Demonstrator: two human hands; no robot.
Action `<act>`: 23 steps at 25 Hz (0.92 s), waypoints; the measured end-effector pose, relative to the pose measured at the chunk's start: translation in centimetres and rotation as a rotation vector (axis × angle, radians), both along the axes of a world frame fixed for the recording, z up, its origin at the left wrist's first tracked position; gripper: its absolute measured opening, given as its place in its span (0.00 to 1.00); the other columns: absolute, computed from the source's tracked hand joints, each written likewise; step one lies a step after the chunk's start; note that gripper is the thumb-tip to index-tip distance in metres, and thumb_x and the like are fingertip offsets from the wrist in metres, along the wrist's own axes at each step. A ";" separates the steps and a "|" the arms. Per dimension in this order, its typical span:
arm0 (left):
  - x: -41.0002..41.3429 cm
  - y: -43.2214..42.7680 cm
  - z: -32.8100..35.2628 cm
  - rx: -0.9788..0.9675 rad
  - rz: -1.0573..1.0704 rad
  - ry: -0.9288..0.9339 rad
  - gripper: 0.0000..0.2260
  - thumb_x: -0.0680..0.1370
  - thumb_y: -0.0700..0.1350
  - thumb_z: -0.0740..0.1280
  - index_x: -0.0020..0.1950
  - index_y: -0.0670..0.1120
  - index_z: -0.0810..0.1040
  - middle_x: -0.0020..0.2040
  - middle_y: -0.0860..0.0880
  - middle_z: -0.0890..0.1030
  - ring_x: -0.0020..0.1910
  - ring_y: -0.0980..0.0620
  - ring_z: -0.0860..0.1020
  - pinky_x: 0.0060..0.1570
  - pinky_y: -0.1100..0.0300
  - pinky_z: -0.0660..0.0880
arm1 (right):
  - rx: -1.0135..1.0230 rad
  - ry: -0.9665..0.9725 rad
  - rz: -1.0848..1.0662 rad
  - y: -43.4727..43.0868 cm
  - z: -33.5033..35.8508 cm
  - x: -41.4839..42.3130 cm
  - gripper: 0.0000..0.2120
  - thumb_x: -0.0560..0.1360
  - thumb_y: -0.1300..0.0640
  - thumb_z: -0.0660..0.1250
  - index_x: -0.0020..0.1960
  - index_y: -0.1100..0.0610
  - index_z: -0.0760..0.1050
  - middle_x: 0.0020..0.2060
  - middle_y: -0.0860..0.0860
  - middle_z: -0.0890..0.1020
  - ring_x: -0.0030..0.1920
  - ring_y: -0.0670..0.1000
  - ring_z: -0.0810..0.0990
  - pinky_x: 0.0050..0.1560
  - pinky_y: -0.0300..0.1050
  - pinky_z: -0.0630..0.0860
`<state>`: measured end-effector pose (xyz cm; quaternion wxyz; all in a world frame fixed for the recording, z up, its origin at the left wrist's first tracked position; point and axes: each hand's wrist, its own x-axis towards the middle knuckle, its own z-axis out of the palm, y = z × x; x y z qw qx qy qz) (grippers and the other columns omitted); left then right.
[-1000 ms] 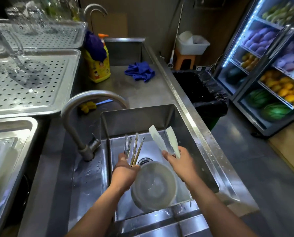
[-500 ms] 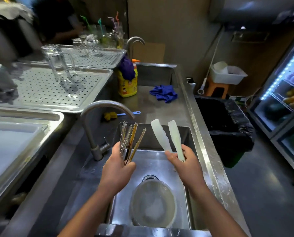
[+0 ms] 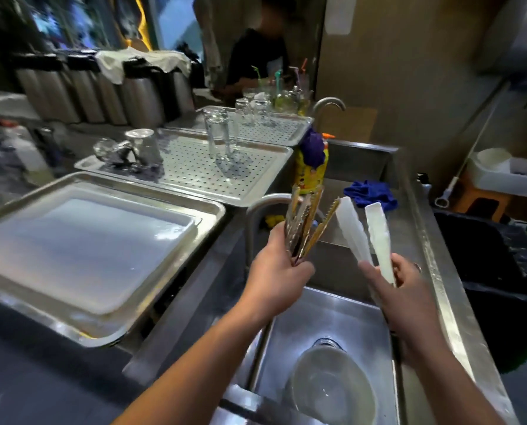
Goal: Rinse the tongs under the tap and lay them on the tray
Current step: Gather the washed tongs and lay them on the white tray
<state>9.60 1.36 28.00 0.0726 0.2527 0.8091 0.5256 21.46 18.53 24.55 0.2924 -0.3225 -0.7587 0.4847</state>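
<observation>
Lifted higher above the sink, the left hand grips a blurred bundle of metal tongs, seemingly several, while the right hand pinches white plastic tongs.

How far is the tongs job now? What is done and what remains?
Done: rinsing seems over, no water runs from the tap. In hand: left hand grips metal tongs, right hand holds white plastic tongs, above the sink. Left: laying them on the tray.

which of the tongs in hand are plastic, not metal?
The white tongs gripped by the right hand, their arms spread apart. The metal tongs bundled in the left hand have toothed edges.
</observation>
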 end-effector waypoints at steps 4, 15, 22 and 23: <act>-2.5 -4.7 3.7 0.149 -0.002 -0.052 0.21 0.63 0.48 0.65 0.55 0.61 0.72 0.42 0.55 0.82 0.39 0.55 0.80 0.44 0.52 0.80 | 0.027 0.047 0.047 -5.2 2.9 -3.0 0.21 0.69 0.38 0.74 0.57 0.46 0.78 0.44 0.44 0.85 0.45 0.48 0.84 0.42 0.50 0.80; -16.2 -25.4 5.3 0.037 0.159 -0.133 0.18 0.64 0.46 0.66 0.53 0.54 0.72 0.34 0.49 0.73 0.25 0.51 0.70 0.23 0.60 0.67 | 0.124 -0.103 0.230 -23.8 7.7 -14.2 0.29 0.65 0.34 0.73 0.62 0.45 0.74 0.48 0.46 0.84 0.48 0.51 0.83 0.52 0.56 0.80; -23.8 -30.3 3.4 -0.084 0.225 -0.181 0.21 0.63 0.46 0.67 0.56 0.52 0.72 0.36 0.50 0.74 0.32 0.50 0.73 0.31 0.58 0.68 | 0.438 -0.436 0.339 -28.7 7.9 -21.5 0.41 0.64 0.23 0.58 0.71 0.44 0.67 0.63 0.50 0.79 0.61 0.57 0.79 0.56 0.52 0.75; -24.5 -30.7 3.4 -0.101 0.223 -0.182 0.22 0.64 0.46 0.67 0.57 0.53 0.71 0.37 0.49 0.75 0.32 0.50 0.73 0.31 0.58 0.69 | 0.473 -0.459 0.336 -29.0 7.7 -22.2 0.40 0.66 0.23 0.58 0.71 0.44 0.67 0.64 0.51 0.78 0.62 0.57 0.78 0.55 0.52 0.73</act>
